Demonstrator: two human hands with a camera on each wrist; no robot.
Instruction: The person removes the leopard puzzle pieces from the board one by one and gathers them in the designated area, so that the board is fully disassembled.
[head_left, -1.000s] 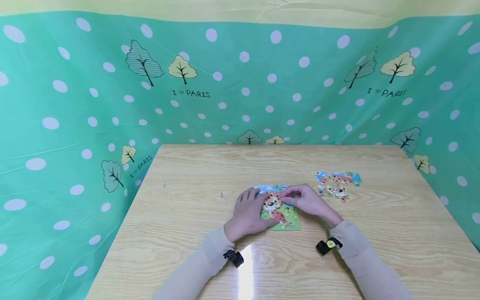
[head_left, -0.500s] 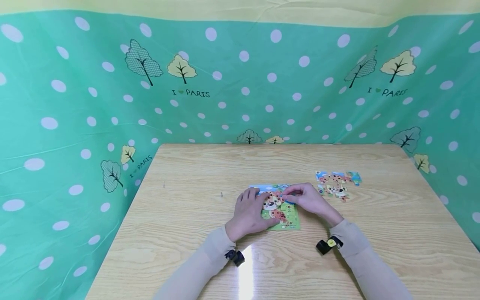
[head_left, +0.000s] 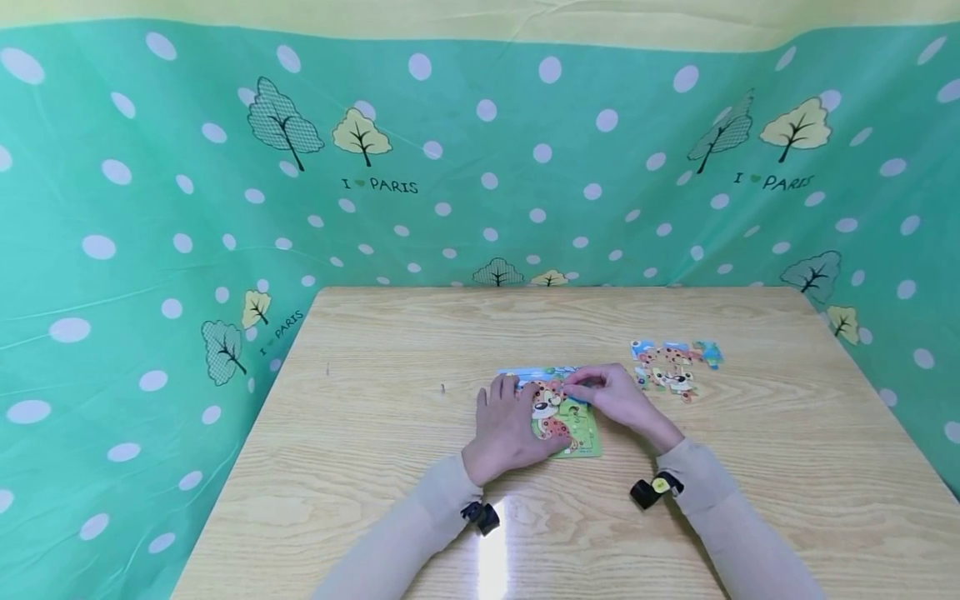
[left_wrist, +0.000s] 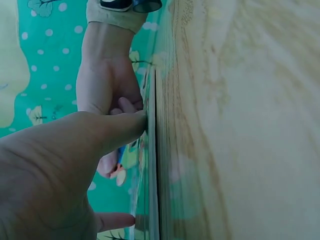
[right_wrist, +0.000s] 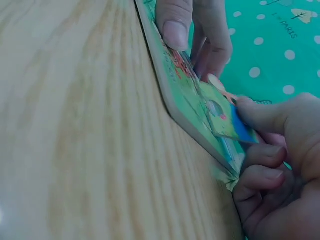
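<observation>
While the left hand [head_left: 510, 429] lies on the left part of the puzzle board [head_left: 588, 446] with its fingers spread apart, the right hand [head_left: 617, 396] bends over the board's right edge, as the head view shows. Loose pieces [head_left: 667, 357] lie nearer the back right corner of the tabletop [head_left: 375, 450]; a careless right hand might knock them about. From the left wrist, the thumb and a finger touch the board, apart from each other. If they press too lightly, the board may slip. From the right wrist, thumb and fingers pinch a green-and-blue piece [right_wrist: 220, 112], tilted over the board; pushed down crooked, it could bend.
</observation>
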